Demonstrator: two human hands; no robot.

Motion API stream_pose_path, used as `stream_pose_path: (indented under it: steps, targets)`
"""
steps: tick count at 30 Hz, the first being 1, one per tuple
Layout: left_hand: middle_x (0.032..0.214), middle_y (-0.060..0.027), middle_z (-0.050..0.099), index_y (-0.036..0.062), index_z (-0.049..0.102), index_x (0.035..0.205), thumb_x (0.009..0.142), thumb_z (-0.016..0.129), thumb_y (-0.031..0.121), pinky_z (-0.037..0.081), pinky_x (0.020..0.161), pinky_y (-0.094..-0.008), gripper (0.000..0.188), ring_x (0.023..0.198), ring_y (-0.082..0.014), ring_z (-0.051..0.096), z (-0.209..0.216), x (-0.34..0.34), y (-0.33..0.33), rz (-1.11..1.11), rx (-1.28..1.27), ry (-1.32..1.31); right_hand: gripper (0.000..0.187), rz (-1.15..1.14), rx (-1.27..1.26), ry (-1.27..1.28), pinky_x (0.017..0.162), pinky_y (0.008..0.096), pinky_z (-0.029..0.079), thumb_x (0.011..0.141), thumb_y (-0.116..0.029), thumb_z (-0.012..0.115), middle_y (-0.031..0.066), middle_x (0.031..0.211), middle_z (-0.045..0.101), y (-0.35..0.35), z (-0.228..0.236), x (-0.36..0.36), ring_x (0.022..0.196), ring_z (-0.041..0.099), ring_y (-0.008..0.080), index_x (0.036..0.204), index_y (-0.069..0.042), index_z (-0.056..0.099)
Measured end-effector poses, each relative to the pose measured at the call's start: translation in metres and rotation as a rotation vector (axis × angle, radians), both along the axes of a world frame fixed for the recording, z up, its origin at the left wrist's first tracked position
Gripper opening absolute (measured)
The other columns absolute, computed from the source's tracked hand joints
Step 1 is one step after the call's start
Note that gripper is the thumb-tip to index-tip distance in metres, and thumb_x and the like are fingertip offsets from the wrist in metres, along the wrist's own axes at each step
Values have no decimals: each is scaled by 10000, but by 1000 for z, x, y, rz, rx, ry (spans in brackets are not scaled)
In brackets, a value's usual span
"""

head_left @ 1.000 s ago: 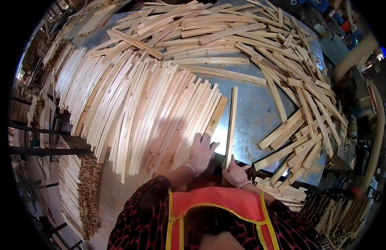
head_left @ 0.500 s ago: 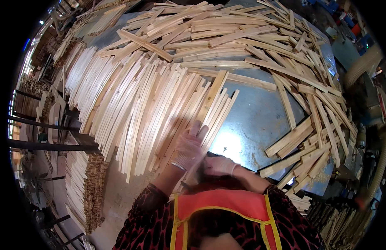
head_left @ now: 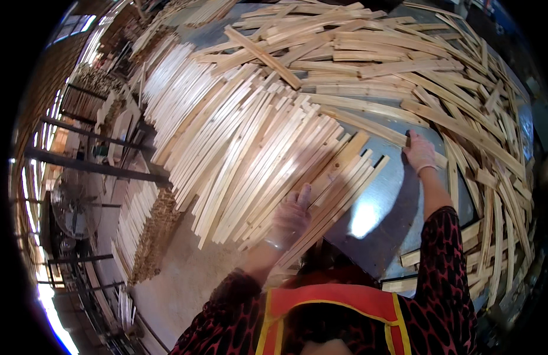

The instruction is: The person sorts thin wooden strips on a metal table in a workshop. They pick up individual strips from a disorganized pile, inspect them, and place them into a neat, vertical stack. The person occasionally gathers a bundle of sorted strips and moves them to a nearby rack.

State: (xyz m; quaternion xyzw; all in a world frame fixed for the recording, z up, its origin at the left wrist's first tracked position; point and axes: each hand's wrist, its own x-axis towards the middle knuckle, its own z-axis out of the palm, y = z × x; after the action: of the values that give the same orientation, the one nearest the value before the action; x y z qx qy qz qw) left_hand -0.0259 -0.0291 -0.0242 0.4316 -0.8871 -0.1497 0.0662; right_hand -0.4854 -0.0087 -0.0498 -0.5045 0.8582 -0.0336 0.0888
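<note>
My left hand (head_left: 290, 220), in a pale thin glove, lies on the near end of a row of wooden strips (head_left: 256, 160), next to a wider strip (head_left: 345, 155). Its fingers are stretched out, and their undersides are hidden. Farther right, my right hand (head_left: 420, 152), gloved too, reaches over the metal tabletop (head_left: 398, 204). Its fingers are bent over a single wooden strip (head_left: 368, 123), which runs from the far end of the row and shows again past the hand.
A loose heap of wooden strips (head_left: 398, 53) covers the far and right parts of the table. At left stand dark metal bars (head_left: 96, 165), a stack of strips (head_left: 150, 248) and a fan (head_left: 76, 207).
My right hand has moved from near my body out to the far right, onto a loose strip. My left hand remains on the row. The whole view has shifted.
</note>
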Motion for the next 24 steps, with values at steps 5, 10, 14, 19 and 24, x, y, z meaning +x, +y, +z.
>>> stream_pose_path:
  steps: [5,10,14,19,24]
  targets:
    - [1240,-220,622,110,389,1610,906,708,166,632,849,-472,775,1035,-383,704,116,24,-43,276,119,-48,510,70,-60,-39,1009,519,516,937,-299,748,229,1260,678,47,53,-19,1186,649,441,1376,-75,617]
    - [1553,-289,507,64,342,1657,937,708,368,508,1128,-472,863,1373,-418,574,94,101,-97,227,-307,-294,556,-230,-332,-574,883,449,558,1032,-364,685,187,1078,736,199,-10,1,979,709,341,1445,-4,589]
    - [1678,-296,380,75,317,1687,902,668,553,406,1216,-492,984,1501,-454,450,102,119,-100,475,-6,-386,602,-284,-219,-859,834,315,546,1103,-411,603,39,1014,664,271,-26,120,890,596,135,1547,-14,524]
    - [1650,-211,414,105,376,1646,922,677,456,320,1245,-533,859,1512,-413,410,114,92,-85,298,-227,-422,714,-476,-189,-1103,961,407,550,1083,-431,580,193,1219,694,261,-40,282,1104,674,308,1628,-15,382]
    - [1495,-89,537,83,494,1500,974,682,441,335,1233,-481,663,1405,-251,489,28,45,-26,-305,-522,46,692,-202,80,-1000,1078,511,496,1042,-443,590,320,1331,657,202,-12,356,1257,638,473,1599,-69,420]
